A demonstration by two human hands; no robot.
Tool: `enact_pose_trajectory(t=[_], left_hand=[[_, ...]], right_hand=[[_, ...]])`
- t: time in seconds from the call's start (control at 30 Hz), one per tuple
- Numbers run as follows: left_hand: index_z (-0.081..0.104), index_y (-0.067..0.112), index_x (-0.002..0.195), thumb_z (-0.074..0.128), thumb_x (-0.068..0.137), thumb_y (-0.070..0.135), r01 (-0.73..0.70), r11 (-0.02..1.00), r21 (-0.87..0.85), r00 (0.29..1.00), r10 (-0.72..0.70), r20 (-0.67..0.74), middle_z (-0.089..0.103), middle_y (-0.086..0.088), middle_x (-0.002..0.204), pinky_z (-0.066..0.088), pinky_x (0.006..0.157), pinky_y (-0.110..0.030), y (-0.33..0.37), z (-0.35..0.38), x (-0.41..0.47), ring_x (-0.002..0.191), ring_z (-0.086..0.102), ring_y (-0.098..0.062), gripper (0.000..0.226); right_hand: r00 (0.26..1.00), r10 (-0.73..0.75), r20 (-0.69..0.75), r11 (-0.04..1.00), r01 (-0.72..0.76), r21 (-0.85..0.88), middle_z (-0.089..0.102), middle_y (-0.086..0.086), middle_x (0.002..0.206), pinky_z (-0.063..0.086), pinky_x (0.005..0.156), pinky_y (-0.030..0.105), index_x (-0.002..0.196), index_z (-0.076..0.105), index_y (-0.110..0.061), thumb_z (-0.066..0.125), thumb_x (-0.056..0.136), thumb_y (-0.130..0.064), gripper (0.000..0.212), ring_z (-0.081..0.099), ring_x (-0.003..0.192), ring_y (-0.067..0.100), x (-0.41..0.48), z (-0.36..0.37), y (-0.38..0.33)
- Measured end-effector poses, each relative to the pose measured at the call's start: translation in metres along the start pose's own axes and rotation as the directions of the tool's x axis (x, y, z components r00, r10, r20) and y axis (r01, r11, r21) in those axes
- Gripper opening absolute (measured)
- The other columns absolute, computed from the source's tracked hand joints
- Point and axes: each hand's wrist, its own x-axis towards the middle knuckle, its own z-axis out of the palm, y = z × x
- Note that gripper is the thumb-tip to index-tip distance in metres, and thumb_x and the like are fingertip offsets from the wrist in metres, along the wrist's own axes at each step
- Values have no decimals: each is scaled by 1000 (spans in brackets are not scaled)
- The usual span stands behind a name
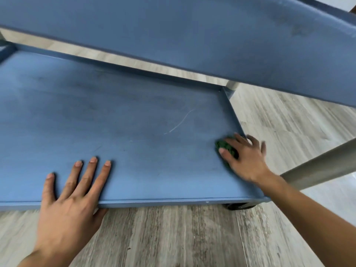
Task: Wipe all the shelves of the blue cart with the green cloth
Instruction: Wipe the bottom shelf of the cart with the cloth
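Grey plank floor (173, 237) fills the bottom and right of the frame, with bare floor on the near and right sides of the cart (28, 206).

Lower shelf (115, 122) – a flat blue tray taking up the left and centre. Low rims on the near, right and far sides; the left end runs out of frame. A thin pale scratch (179, 122) sits right of centre. Most of the shelf surface is bare, from the left edge to the right rim (234, 116).

Upper shelf (192, 31) crosses the top of the frame on a slant and overhangs the far part of the lower one. A strip of floor shows in the gap between them.

A grey post (317, 164) slants in from the right edge, just beside the right forearm. A second post (233, 86) stands at the far right corner. A black wheel (238, 206) shows under the near right corner.

Left hand (71, 199), lower left: flat, fingers straight and spread. The palm lies over the near rim (173, 201), fingertips on the shelf, thumb below the rim's front. It holds nothing.

Right hand (244, 157), centre right, blurred: fingers splayed and fairly straight, pressing down on the cloth (228, 146).

Cloth – green, bunched, on the lower shelf by the right rim toward the near corner. Most of it is hidden under the palm, and a patch shows between thumb and forefinger.
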Motion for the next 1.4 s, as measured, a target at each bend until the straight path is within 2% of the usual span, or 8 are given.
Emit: enact_pose_trajectory(t=[0.07, 0.13, 0.4, 0.73, 0.93, 1.07, 1.23, 1.4], left_hand=[[22, 30, 156, 52, 67, 50, -9, 1000, -1, 1000, 9, -1, 27, 0, 163, 16, 114, -65, 1, -3, 0, 147, 31, -28, 97], [21, 30, 157, 51, 67, 49, -11, 1000, -4, 1000, 11, -2, 28, -2, 162, 18, 114, -66, 3, -6, -1, 146, 32, -29, 97], [27, 27, 155, 90, 44, 34, 11, 994, -113, 999, -5, 49, 34, -4, 160, 23, 112, -66, 9, -16, 2, 143, 38, -32, 128], [30, 20, 154, 84, 55, 36, 24, 983, -182, 998, -13, 61, 31, -7, 161, 26, 111, -63, 10, -24, 3, 147, 29, -34, 114], [10, 15, 158, 66, 72, 63, 24, 982, -189, 1000, -24, 1, 12, -11, 166, 17, 119, -57, 2, -24, -9, 153, 9, -29, 114], [3, 9, 158, 56, 83, 63, 232, 945, -232, 969, -245, -32, 3, -10, 167, 16, 122, -54, -31, -29, -50, 154, 1, -26, 106], [-8, 5, 156, 51, 91, 44, 521, 819, -240, 847, -530, 29, -9, -12, 166, 10, 120, -49, -93, -28, -109, 153, -10, -28, 96], [-6, 8, 156, 47, 94, 27, 640, 700, -316, 744, -668, 26, -11, -5, 165, 7, 125, -49, -140, -32, -133, 152, -16, -18, 84]], right_hand=[[997, 30, 71, 999, -31, 17, 6, -7, 169, -2, 121, 57, 148, 20, -62, 28, 92, -78, 58, 0, 154, 34, -28, 20, 10], [999, -13, 44, 999, 12, 30, -9, -6, 169, -6, 122, 56, 150, 3, -63, 19, 90, -81, 65, -11, 154, 34, -41, 34, 17], [985, 76, -157, 996, -67, 64, 25, 23, 163, 12, 121, 56, 156, 36, -27, 30, 104, -49, 56, 18, 148, 47, 42, 39, -6], [989, 145, -20, 976, -139, 169, 21, 10, 165, 13, 122, 56, 154, 29, -35, 36, 102, -51, 54, 14, 150, 43, 174, 30, -82], [986, -169, -8, 971, 168, 167, 19, 16, 166, 7, 125, 43, 157, 27, -32, 25, 96, -54, 65, 12, 154, 30, 105, 55, -149], [962, -271, -4, 943, 267, 199, 23, 21, 163, 16, 123, 55, 157, 27, -33, 22, 84, -64, 80, 18, 148, 44, 40, 76, -234], [831, -557, -1, 807, 541, 234, 19, 16, 166, 18, 120, 59, 158, 30, -26, 28, 95, -47, 66, 13, 150, 45, -63, 83, -382], [673, -739, -18, 651, 721, 238, 8, 7, 168, 9, 121, 57, 160, 17, -31, 35, 102, -46, 62, 0, 152, 40, -127, 98, -508]])
